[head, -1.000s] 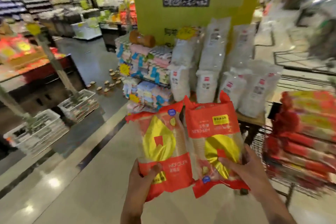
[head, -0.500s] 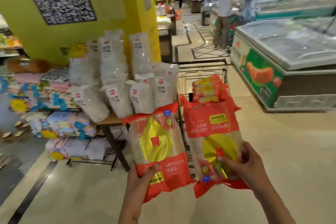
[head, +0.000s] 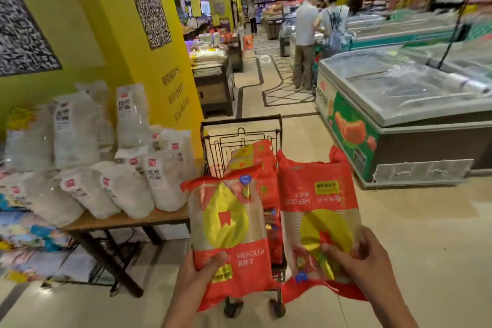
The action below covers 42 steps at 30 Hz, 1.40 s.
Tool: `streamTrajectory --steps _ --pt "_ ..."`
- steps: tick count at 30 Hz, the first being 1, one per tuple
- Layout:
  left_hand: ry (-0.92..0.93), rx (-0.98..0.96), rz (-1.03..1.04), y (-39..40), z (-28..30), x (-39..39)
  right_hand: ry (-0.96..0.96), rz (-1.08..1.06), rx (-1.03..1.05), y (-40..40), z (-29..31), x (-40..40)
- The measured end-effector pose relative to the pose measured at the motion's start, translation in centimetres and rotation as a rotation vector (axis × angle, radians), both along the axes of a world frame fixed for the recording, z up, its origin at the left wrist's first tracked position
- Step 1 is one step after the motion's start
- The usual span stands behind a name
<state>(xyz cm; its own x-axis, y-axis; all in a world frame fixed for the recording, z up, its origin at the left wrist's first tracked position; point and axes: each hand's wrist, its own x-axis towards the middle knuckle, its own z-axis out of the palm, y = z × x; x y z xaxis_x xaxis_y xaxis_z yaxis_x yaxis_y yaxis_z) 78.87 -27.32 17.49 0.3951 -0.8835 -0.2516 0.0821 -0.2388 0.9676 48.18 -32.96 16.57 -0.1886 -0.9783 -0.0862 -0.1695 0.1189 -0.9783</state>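
1. The left grip [head: 198, 271] is pinching the lower edge of the left pack [head: 229, 224]; the right grip [head: 370, 263] is clutching the right pack [head: 316, 194].
2. Both packs are standing upright just before the cart [head: 241, 119], the left one lining up with its basket.

Two hands show at the bottom of the frame, the left hand [head: 194, 277] and the right hand [head: 364, 266]. Each grips one red-and-yellow pack, the left pack [head: 229, 224] and the right pack [head: 319, 200], so two are held.

One shopping cart [head: 241, 125] stands at centre. It holds at least two cart packs [head: 250, 154] of the same kind.

One counter [head: 127, 220] at lower left carries white bags [head: 127, 189]. There are at least nine, too overlapped for an exact count.

Two QR posters hang at upper left, the near poster [head: 21, 32] and the far poster [head: 147, 8].

Three people stand at upper centre: a person in a pale shirt [head: 306, 34], a person with a backpack [head: 334, 26] and a distant person [head: 252, 16].

One chest freezer [head: 399, 104] is clear at right.
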Motion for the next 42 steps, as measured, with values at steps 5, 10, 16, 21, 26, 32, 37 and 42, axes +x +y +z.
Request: streamTrajectory --steps 5,10,16,21,26,32,37,42 --pt "0.031 0.072 0.034 -8.2 0.1 -2.9 -0.017 0.107 -0.014 -10.3 -0.1 -3.3" --pt "0.050 0.065 0.103 -17.3 -0.7 -6.8 -0.017 0.155 -0.046 -20.1 0.3 -8.3" --pt "-0.033 0.040 0.115 -25.9 -0.1 -11.4 0.029 0.259 -0.010 -31.2 0.9 -13.0" --pt "-0.115 -0.018 0.215 -33.0 0.9 -14.9 -0.018 0.375 0.009 -41.5 -0.3 -13.2" --pt "-0.092 0.007 0.364 -40.3 1.1 -18.0 -0.045 0.532 0.024 -52.6 -1.8 -13.1" --pt "-0.109 0.109 0.614 -46.3 -0.6 -18.6 0.057 0.749 -0.010 -64.2 -0.8 -11.6" --pt "-0.125 0.128 0.778 -49.0 0.8 -18.6 0.085 0.864 0.034 -70.8 -2.3 -6.7" --pt "-0.127 0.179 0.873 -51.3 -1.0 -14.9 0.088 0.999 0.049 -76.9 -3.3 0.7"
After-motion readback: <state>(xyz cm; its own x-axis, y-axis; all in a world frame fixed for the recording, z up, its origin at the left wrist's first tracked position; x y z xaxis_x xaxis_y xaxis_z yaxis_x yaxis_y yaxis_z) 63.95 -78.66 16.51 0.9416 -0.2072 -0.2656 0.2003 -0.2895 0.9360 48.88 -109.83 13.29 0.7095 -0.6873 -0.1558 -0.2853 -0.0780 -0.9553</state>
